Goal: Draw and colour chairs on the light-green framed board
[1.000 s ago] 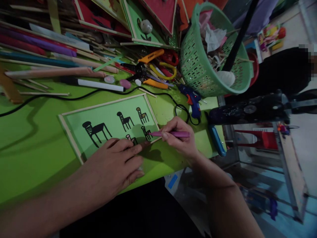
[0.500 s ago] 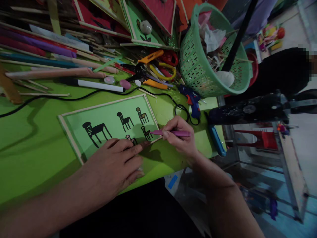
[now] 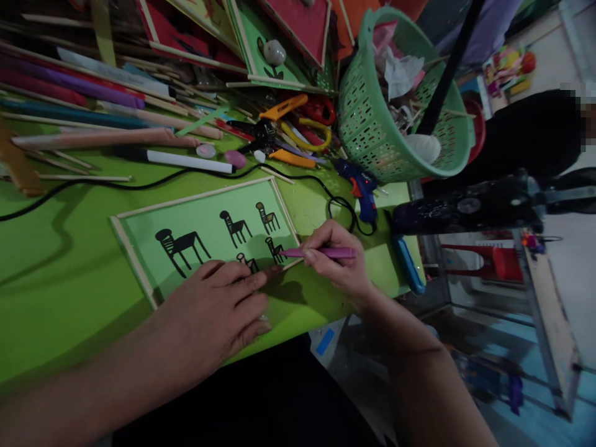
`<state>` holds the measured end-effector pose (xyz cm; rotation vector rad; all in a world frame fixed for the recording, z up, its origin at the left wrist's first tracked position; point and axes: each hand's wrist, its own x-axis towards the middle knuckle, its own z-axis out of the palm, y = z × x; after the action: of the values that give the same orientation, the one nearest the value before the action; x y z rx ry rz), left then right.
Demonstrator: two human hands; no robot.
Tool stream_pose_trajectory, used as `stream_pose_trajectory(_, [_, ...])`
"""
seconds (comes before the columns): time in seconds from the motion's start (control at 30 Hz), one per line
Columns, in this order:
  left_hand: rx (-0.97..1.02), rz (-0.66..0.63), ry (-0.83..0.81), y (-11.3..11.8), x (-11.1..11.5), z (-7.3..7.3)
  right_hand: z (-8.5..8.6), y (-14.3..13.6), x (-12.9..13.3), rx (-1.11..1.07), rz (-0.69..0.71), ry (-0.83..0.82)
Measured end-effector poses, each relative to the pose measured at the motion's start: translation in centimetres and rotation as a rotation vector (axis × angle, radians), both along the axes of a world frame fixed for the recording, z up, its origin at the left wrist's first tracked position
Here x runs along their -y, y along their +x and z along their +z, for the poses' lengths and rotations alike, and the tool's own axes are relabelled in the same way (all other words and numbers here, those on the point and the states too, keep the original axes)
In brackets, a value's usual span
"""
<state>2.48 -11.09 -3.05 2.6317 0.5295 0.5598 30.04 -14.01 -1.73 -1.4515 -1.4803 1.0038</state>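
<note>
A green picture card (image 3: 200,217) edged with thin wooden sticks lies on the table, with several chairs drawn on it in black. My left hand (image 3: 223,304) rests across its near edge, fingers stretched out and palm down, hiding the near edge and part of a pinkish chair. In a pinch, my right hand (image 3: 338,257) holds a purple-pink felt-tip pen (image 3: 342,252) at the card's right corner. The pen's tip is at the small lower-right chair drawing (image 3: 274,249). Whether the tip touches the card I cannot tell.
Behind the card runs a black cable (image 3: 186,172) near a blue glue gun (image 3: 361,186). Orange-handled pliers (image 3: 267,133), a white marker (image 3: 186,160) and many sticks lie beyond. A green basket (image 3: 363,124) stands at the back right. A blue object (image 3: 407,264) lies by the table's right edge.
My right hand and the pen have shifted very slightly at the small lower-right chair. The left hand and the card stay in place.
</note>
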Motion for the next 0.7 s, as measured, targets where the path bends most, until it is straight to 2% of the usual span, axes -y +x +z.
stream_pose_trajectory(0.2, [0.011,0.002,0.020,0.1,0.1,-0.1,0.2,-0.7,-0.1,-0.054,-0.054,0.065])
stream_pose_trajectory(0.37, [0.046,0.008,0.029,0.2,0.1,-0.2,0.0,-1.0,-0.4,-0.017,-0.022,0.112])
stream_pose_trajectory(0.7, [0.028,-0.004,0.036,0.0,0.2,-0.6,-0.1,-1.2,-0.4,0.041,0.006,0.075])
